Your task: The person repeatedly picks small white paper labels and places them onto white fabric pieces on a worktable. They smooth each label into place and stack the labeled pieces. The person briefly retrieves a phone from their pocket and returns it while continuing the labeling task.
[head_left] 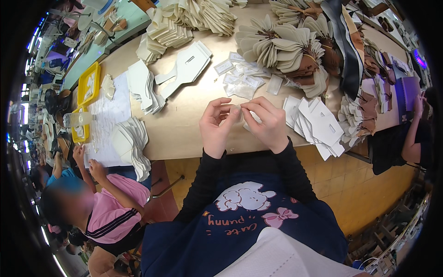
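Note:
Above the near part of the table, my left hand (216, 125) and my right hand (268, 121) meet fingertip to fingertip. Both pinch a small pale piece (238, 111), mostly covered by the fingers, so its kind does not show. Just beyond them lies a loose heap of small clear packets or labels (248, 79). A fanned stack of white cut pieces with slots (319, 123) sits close to my right hand. Farther left rests another white stack (189, 64) of shaped pieces with a slot in the top one.
Bundles of beige and brown shoe-upper pieces (281, 46) crowd the far right. Cream stacks (184, 23) stand at the back. Curved white stacks (130, 141) lie left, near yellow trays (88, 83). A co-worker in a pink shirt (113, 207) works at left; another person sits right.

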`<state>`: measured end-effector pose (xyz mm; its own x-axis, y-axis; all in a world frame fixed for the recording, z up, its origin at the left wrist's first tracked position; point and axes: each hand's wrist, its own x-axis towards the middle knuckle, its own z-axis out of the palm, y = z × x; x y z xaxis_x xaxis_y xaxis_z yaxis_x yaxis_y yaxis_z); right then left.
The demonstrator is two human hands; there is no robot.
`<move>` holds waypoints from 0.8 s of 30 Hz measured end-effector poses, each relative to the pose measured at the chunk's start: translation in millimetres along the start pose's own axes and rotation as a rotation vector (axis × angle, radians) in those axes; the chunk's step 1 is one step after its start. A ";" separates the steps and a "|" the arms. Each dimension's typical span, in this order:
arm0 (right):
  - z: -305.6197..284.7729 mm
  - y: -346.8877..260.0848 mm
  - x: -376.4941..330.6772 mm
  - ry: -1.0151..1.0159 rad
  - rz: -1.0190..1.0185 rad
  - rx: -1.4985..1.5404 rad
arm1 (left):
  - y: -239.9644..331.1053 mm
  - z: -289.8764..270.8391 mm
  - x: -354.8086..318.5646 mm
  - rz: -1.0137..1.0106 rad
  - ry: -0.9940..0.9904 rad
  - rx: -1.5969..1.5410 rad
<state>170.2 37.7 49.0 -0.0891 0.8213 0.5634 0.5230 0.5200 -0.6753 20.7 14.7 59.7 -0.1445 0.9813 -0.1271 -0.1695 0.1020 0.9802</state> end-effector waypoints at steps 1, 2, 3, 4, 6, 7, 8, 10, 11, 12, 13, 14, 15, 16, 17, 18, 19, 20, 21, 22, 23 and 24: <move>-2.0 -1.4 0.2 -0.024 0.012 0.009 | 1.0 0.2 -0.8 0.007 -0.011 0.017; -4.4 -2.8 0.1 -0.048 0.024 0.018 | 1.8 0.4 -1.6 0.019 -0.013 0.053; -6.2 -4.0 0.6 -0.071 0.035 0.031 | 2.4 0.6 -2.3 0.037 -0.015 0.083; -7.7 -5.0 1.2 -0.078 0.042 0.031 | 2.8 0.6 -2.6 0.050 -0.014 0.111; -9.9 -6.8 2.1 -0.091 0.054 0.039 | 2.9 0.5 -2.8 0.107 -0.029 0.149; -11.1 -7.4 2.1 -0.102 0.051 0.028 | 2.8 0.3 -2.7 0.133 -0.034 0.167; -12.1 -7.8 2.1 -0.112 0.048 0.017 | 2.6 -0.3 -2.5 0.154 -0.040 0.192; -12.5 -8.2 2.1 -0.116 0.030 0.000 | 2.3 -1.8 -2.2 0.196 -0.049 0.242; -12.3 -8.0 2.4 -0.109 0.015 -0.006 | 2.1 -2.3 -2.0 0.222 -0.051 0.262; -12.0 -8.1 2.5 -0.103 0.003 -0.012 | 2.0 -2.7 -1.8 0.247 -0.052 0.283; -11.8 -8.5 2.4 -0.103 0.006 -0.010 | 1.9 -2.9 -1.8 0.273 -0.054 0.304; -11.5 -9.2 2.2 -0.104 0.012 -0.009 | 1.9 -3.0 -2.1 0.270 -0.052 0.304; -11.4 -10.1 2.0 -0.104 0.018 -0.007 | 2.0 -3.0 -2.7 0.267 -0.051 0.305; -11.5 -11.2 1.7 -0.107 0.046 0.006 | 2.1 -2.9 -3.1 0.268 -0.048 0.307; -12.0 -12.6 1.3 -0.111 0.074 0.019 | 2.1 -2.5 -3.6 0.265 -0.058 0.298; -12.3 -13.8 1.0 -0.111 0.100 0.034 | 2.0 -2.0 -4.2 0.265 -0.065 0.291; -12.1 -14.9 0.9 -0.092 0.131 0.069 | 1.9 -1.6 -4.7 0.265 -0.071 0.285; -12.1 -15.9 0.9 -0.069 0.161 0.104 | 1.8 -1.4 -5.0 0.242 -0.074 0.236; -12.2 -16.6 1.0 -0.047 0.191 0.140 | 1.7 -1.2 -5.3 0.217 -0.077 0.187; -12.1 -16.9 1.4 -0.035 0.226 0.154 | 1.6 -1.1 -5.3 0.188 -0.079 0.137; -12.3 -16.9 2.1 -0.022 0.261 0.167 | 1.5 -1.2 -5.2 0.160 -0.093 0.107; -12.7 -17.1 2.8 -0.004 0.297 0.183 | 1.6 -1.5 -4.7 0.128 -0.106 0.077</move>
<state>171.8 28.2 68.2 0.0409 0.9438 0.3279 0.3657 0.2912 -0.8840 19.7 10.0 61.6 -0.0557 0.9984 0.0122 -0.0803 -0.0166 0.9966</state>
